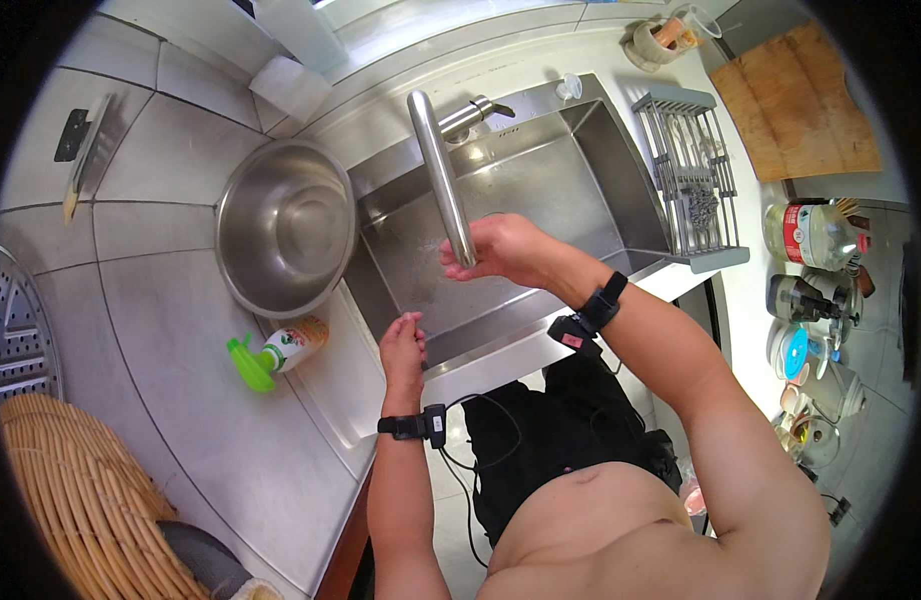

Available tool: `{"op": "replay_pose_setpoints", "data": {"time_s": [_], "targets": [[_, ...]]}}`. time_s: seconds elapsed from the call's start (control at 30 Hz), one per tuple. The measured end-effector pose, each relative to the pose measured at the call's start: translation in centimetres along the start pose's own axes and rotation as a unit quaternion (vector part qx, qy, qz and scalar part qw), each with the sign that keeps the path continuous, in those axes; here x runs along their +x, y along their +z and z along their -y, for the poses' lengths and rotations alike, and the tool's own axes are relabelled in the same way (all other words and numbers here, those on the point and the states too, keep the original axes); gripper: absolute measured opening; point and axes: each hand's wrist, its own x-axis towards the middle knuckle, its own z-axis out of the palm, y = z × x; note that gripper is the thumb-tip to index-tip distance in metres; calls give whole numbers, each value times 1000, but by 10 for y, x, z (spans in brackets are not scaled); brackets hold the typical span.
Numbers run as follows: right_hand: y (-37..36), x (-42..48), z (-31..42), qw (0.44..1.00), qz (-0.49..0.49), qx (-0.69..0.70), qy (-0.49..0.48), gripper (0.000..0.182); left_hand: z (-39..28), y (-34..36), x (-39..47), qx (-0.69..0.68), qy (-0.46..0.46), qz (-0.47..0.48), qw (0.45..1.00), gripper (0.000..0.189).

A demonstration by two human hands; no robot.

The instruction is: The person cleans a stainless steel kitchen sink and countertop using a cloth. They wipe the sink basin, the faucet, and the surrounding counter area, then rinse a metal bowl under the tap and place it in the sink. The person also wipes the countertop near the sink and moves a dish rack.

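My right hand (501, 247) is under the end of the stainless steel faucet spout (441, 180), over the sink basin (535, 187), with its fingers partly behind the spout; no held object shows. My left hand (405, 349) hovers by the sink's near left corner, fingers curled, with nothing visible in it. The faucet handle (498, 109) sits at the sink's back edge. Left of the sink, a large steel bowl (269, 232) leans on its side. A spray bottle with a green trigger head (261, 364) lies near the bowl. Both wrists wear black straps with small boxes and cables.
A grey-ended metal drying rack (674, 180) holding a steel scourer (702, 208) spans the sink's right side. Farther right are a wooden cutting board (798, 105), a large oil bottle (813, 236) and several containers. A round slatted mat (77, 495) and a perforated metal tray (17, 322) lie at left.
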Motion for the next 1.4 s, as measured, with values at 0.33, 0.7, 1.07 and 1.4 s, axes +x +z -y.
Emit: {"op": "replay_pose_setpoints", "data": {"time_s": [0.33, 0.7, 1.07, 1.4], "targets": [[-60, 3, -102, 988, -121, 76, 64, 47, 14, 59, 20, -56, -20, 62, 996, 39], [-17, 71, -97, 961, -140, 197, -135, 19, -21, 131, 47, 333, 443, -35, 831, 43], [-15, 73, -78, 984, -157, 80, -5, 37, -51, 70, 26, 79, 220, 91, 968, 44], [-42, 76, -87, 987, -79, 137, -13, 28, -34, 58, 34, 63, 162, 53, 983, 39]]}}
